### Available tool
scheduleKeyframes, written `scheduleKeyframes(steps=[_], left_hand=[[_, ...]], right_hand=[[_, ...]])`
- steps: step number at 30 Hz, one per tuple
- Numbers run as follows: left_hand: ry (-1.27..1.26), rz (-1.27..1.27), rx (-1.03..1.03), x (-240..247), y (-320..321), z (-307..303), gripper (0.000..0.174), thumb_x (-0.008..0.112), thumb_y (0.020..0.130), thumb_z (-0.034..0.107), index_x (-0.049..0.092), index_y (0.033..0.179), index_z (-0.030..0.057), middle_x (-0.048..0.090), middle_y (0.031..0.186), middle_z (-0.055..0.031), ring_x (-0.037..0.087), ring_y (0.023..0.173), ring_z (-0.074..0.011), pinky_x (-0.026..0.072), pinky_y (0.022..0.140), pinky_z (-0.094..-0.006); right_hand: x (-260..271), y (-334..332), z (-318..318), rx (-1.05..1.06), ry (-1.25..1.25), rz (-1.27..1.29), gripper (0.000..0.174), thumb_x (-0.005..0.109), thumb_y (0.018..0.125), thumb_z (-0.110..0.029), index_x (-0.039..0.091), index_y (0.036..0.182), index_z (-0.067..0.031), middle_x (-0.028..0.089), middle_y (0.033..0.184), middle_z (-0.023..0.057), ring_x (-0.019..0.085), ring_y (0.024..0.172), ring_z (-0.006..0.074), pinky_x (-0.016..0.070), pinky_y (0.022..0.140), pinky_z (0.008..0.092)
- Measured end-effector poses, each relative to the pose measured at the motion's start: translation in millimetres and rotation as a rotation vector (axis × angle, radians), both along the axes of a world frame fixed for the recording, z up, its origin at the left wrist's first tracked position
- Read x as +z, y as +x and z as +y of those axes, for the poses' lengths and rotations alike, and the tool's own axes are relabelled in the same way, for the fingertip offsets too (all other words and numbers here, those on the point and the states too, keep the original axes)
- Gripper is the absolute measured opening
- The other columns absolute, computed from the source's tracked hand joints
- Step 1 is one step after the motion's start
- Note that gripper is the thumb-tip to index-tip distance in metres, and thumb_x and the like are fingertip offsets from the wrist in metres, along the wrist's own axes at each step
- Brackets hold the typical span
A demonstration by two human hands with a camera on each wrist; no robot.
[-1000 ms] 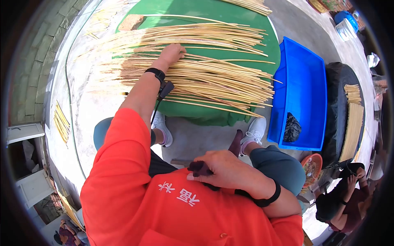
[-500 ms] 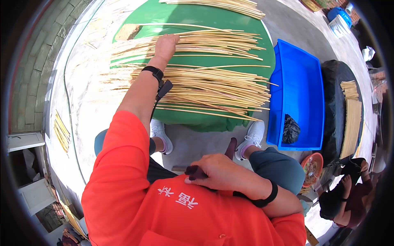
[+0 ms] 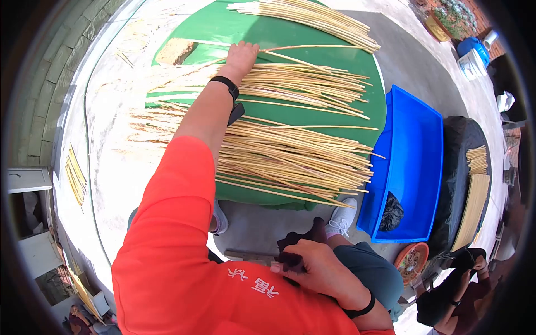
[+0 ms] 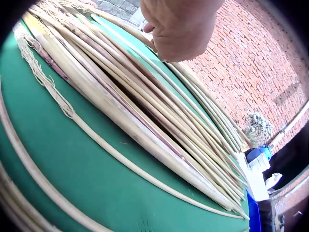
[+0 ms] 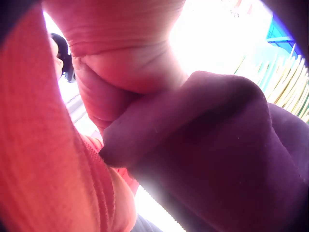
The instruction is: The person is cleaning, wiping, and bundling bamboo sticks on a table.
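Note:
In the head view my left hand (image 3: pixel 243 56) is stretched out over the far part of the green table (image 3: pixel 329 114). It grips a long pale stalk (image 3: pixel 324 47), which bows out on both sides of the fist. Below the hand lies a spread of straw-coloured stalks (image 3: pixel 312 84), and a thicker bundle (image 3: pixel 296 153) covers the near side. The left wrist view shows the back of this hand, with its fingertips mostly hidden. Close to the chest, my right hand (image 3: pixel 324 271) holds a dark purple cloth (image 5: pixel 217 154) that hangs beyond the fingers.
A brown block (image 3: pixel 176 51) sits on the table's left, and another stalk bundle (image 3: pixel 312 22) lies at its far edge. To the right stand a blue tub (image 3: pixel 416 151) with a black bag (image 3: pixel 392 212) in it and an orange basin (image 3: pixel 412 262). Another person (image 3: pixel 458 296) is at lower right.
My left hand has moved from the near bundle to the far spread and now lifts one stalk at its far side. My right hand keeps the cloth near the chest.

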State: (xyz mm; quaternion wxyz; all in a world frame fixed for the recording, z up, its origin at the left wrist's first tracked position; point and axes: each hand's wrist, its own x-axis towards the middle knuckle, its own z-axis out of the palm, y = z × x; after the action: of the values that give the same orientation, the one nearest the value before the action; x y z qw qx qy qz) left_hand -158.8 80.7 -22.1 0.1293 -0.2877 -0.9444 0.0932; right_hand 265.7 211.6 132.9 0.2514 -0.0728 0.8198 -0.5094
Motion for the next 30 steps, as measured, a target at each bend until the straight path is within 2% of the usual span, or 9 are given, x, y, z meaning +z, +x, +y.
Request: scheduleKeyframes(steps=[5, 7, 11, 15, 17, 24, 25, 28, 30], left_hand=[[0.07, -0.038, 0.026, -42, -26, 13, 0.02, 0.047, 0.081, 0.008, 0.051, 0.101, 0.0114, 0.055, 0.097, -0.006, 0.054, 0.096, -0.0253, 0.0448, 0.077, -0.0395], [0.047, -0.177, 0.059, -43, -26, 17, 0.022, 0.047, 0.082, 0.008, 0.05, 0.103, 0.0117, 0.055, 0.098, -0.0072, 0.052, 0.099, -0.026, 0.0454, 0.079, -0.0389], [0.103, -0.182, 0.071, -34, -23, 13, 0.023, 0.048, 0.081, 0.007, 0.05, 0.103, 0.0129, 0.054, 0.097, -0.0074, 0.051, 0.099, -0.0267, 0.0465, 0.078, -0.0374], [0.223, -0.242, -0.001, -35, -19, 7, 0.021, 0.049, 0.079, 0.003, 0.054, 0.097, 0.012, 0.052, 0.098, -0.0086, 0.049, 0.099, -0.0281, 0.0466, 0.078, -0.0373], [0.243, -0.222, -0.057, -35, -14, 4, 0.016, 0.051, 0.077, 0.003, 0.057, 0.09, 0.008, 0.051, 0.097, -0.0101, 0.048, 0.099, -0.0292, 0.0465, 0.079, -0.038], [0.26, -0.167, -0.071, -6, 63, 0, 0.017, 0.056, 0.078, 0.016, 0.057, 0.09, 0.0044, 0.052, 0.094, -0.0117, 0.048, 0.096, -0.0291, 0.0453, 0.08, -0.0395], [0.244, -0.232, -0.062, -5, 79, -4, 0.023, 0.055, 0.079, 0.019, 0.056, 0.095, 0.0015, 0.052, 0.096, -0.0133, 0.048, 0.098, -0.0299, 0.0449, 0.082, -0.0395], [0.364, -0.302, 0.004, 7, 119, -11, 0.03, 0.055, 0.079, 0.019, 0.052, 0.102, -0.001, 0.052, 0.1, -0.0153, 0.046, 0.101, -0.0314, 0.0439, 0.085, -0.0386], [0.415, -0.268, -0.005, 0, 138, -20, 0.034, 0.055, 0.077, 0.013, 0.049, 0.107, -0.0012, 0.05, 0.104, -0.017, 0.046, 0.102, -0.0327, 0.0434, 0.086, -0.0381]], right_hand=[[-8, -13, 1, -0.062, -0.075, -0.086, 0.026, 0.071, 0.073, -0.025, 0.061, 0.084, -0.0034, 0.053, 0.068, 0.0088, 0.051, 0.057, 0.0215, 0.0416, 0.05, 0.0299], [-4, -21, 2, -0.036, -0.044, -0.105, 0.025, 0.071, 0.073, -0.024, 0.061, 0.084, -0.0034, 0.053, 0.068, 0.0088, 0.052, 0.058, 0.0217, 0.0425, 0.051, 0.0295], [-3, -24, -2, 0.012, -0.012, -0.096, 0.024, 0.071, 0.073, -0.022, 0.061, 0.083, -0.0032, 0.053, 0.067, 0.0088, 0.054, 0.061, 0.0227, 0.044, 0.054, 0.0285], [-10, -13, -6, -0.034, -0.045, 0.033, 0.024, 0.071, 0.072, -0.022, 0.061, 0.084, -0.0032, 0.053, 0.067, 0.0094, 0.055, 0.061, 0.0234, 0.0436, 0.053, 0.0292], [-5, -10, -9, 0.003, -0.013, -0.026, 0.026, 0.071, 0.072, -0.023, 0.061, 0.086, -0.0036, 0.054, 0.068, 0.0104, 0.056, 0.062, 0.0246, 0.0435, 0.054, 0.0303], [0, 4, -19, 0.071, 0.057, 0.118, 0.028, 0.069, 0.074, -0.027, 0.062, 0.086, -0.0035, 0.056, 0.067, 0.0115, 0.056, 0.063, 0.0258, 0.0449, 0.057, 0.0328], [2, 8, -21, 0.087, 0.04, 0.116, 0.027, 0.069, 0.074, -0.027, 0.062, 0.086, -0.0036, 0.056, 0.067, 0.0116, 0.056, 0.063, 0.026, 0.0449, 0.058, 0.0331], [8, 17, -27, 0.125, 0.036, 0.134, 0.028, 0.068, 0.075, -0.029, 0.062, 0.086, -0.0033, 0.058, 0.068, 0.0115, 0.056, 0.065, 0.0269, 0.0452, 0.059, 0.0337], [7, 29, -31, 0.135, 0.07, 0.197, 0.03, 0.067, 0.075, -0.03, 0.062, 0.086, -0.0026, 0.058, 0.068, 0.0114, 0.057, 0.066, 0.0278, 0.0455, 0.059, 0.0343]])
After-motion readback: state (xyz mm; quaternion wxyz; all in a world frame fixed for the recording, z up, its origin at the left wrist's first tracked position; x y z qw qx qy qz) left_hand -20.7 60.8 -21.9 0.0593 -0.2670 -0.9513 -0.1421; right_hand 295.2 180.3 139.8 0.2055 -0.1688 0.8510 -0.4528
